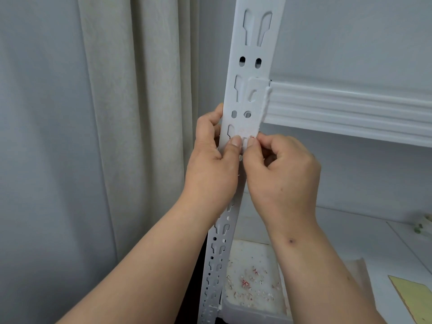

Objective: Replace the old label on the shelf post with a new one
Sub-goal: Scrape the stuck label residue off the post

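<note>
Open room left of post [251,66]; shelf beam [350,106] blocking right.

White slotted shelf post [247,90], pale grey curtain [105,113], white tray [254,307] flecked red, yellow sheet [413,298]

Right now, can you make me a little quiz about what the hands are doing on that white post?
1. True or false: the left hand holds the post at its edge.
2. What is the right hand picking at? A) curtain B) label remains C) shelf beam
3. Where have the red and white scraps fallen?

Key
1. True: its thumb lies on the front, its fingers wrap the edge.
2. B: its fingertips work at the label remains, with a red trace.
3. Into the tray below, beside the post's foot.
</note>
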The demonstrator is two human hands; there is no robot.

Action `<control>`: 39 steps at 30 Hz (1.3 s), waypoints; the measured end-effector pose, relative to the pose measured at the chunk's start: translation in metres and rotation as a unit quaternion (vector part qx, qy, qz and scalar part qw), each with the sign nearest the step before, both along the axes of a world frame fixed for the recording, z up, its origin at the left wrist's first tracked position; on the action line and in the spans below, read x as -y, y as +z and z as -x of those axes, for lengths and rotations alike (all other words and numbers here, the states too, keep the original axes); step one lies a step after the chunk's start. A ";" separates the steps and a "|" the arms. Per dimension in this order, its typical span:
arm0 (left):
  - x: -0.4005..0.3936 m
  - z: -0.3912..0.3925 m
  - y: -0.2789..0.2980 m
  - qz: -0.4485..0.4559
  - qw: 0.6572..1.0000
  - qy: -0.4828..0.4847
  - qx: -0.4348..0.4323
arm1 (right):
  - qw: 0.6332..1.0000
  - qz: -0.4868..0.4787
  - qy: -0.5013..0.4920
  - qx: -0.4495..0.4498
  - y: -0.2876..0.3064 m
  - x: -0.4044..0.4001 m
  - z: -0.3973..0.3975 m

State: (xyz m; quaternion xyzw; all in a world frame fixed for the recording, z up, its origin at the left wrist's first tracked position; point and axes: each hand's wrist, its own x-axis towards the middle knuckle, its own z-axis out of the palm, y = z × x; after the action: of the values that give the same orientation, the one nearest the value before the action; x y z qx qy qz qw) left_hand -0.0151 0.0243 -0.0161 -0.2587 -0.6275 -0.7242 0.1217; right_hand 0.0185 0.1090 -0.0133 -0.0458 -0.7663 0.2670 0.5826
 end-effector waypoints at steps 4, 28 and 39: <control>-0.001 0.000 -0.001 0.000 1.000 -0.002 -0.002 | 1.000 0.011 -0.019 0.011 0.002 0.003 0.002; 0.003 -0.002 0.001 0.020 1.000 0.000 0.004 | 0.998 0.047 0.035 -0.034 -0.006 0.002 0.004; 0.002 0.001 -0.003 0.012 1.000 0.000 0.003 | 0.998 -0.029 -0.059 -0.026 0.000 0.001 0.008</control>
State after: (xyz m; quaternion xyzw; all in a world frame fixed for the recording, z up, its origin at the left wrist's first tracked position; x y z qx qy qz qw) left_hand -0.0161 0.0227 -0.0195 -0.2577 -0.6369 -0.7171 0.1167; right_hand 0.0106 0.1081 -0.0133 -0.0668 -0.7540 0.2115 0.6184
